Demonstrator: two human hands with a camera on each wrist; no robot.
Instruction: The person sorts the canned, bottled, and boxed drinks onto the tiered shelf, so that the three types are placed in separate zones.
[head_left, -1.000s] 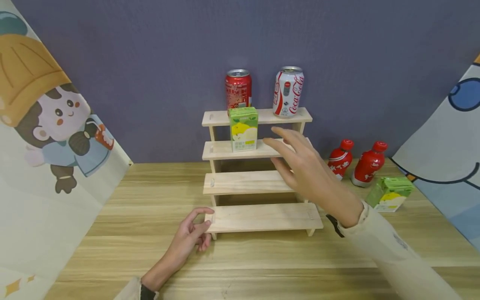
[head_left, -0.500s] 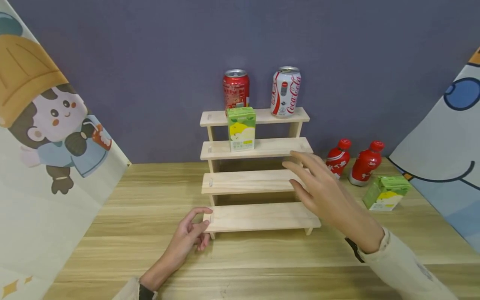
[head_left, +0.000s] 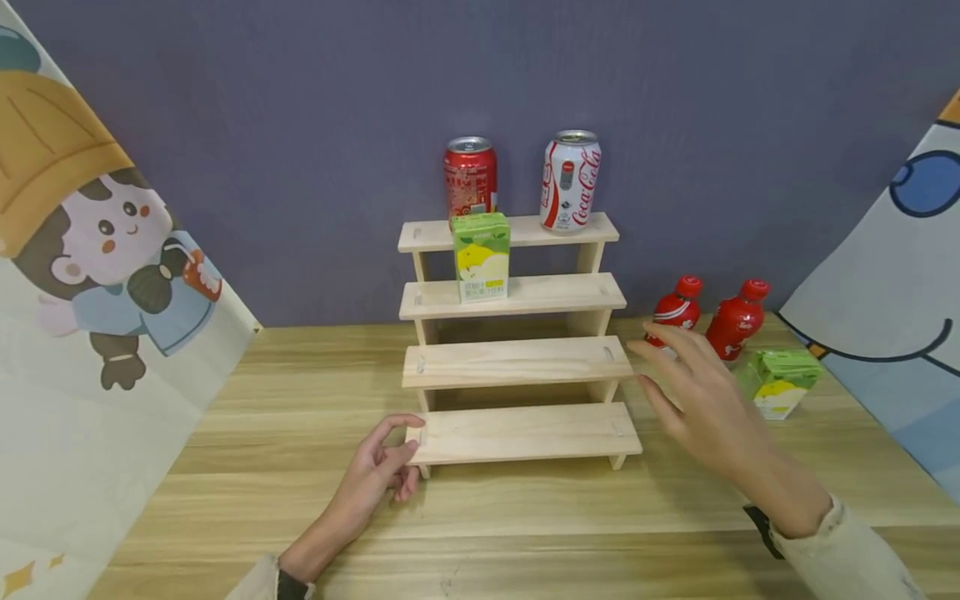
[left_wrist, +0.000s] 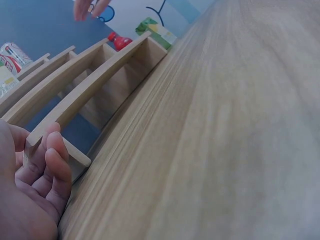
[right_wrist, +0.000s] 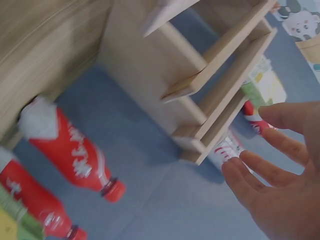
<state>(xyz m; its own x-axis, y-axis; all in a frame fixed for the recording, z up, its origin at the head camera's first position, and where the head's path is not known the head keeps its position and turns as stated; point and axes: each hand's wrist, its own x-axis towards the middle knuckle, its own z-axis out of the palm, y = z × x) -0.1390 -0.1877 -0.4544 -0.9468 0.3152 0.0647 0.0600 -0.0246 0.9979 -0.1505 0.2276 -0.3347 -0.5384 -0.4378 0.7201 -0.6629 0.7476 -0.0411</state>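
Observation:
A stepped wooden display shelf [head_left: 525, 435] stands on the table. My left hand [head_left: 372, 471] grips the left end of its lowest step, with fingers curled round the board's edge in the left wrist view. My right hand [head_left: 701, 400] is in the air to the right of the shelf, fingers spread, holding nothing. It is nearest two red bottles [head_left: 737, 321] and a green juice carton [head_left: 786, 383], and partly covers the left bottle. On the second step from the top sits another juice carton [head_left: 482, 258]. A red can [head_left: 471, 177] and a white Coca-Cola can [head_left: 571, 182] stand on the top step.
A dark blue-grey wall [head_left: 337, 167] rises behind the shelf. Printed cartoon panels flank the wood-grain table [head_left: 300, 400], one with a hatted figure [head_left: 105, 225] on the left.
My right hand has moved right and down, from beside the upper juice carton to the air near the red bottles. My left hand keeps its grip on the shelf.

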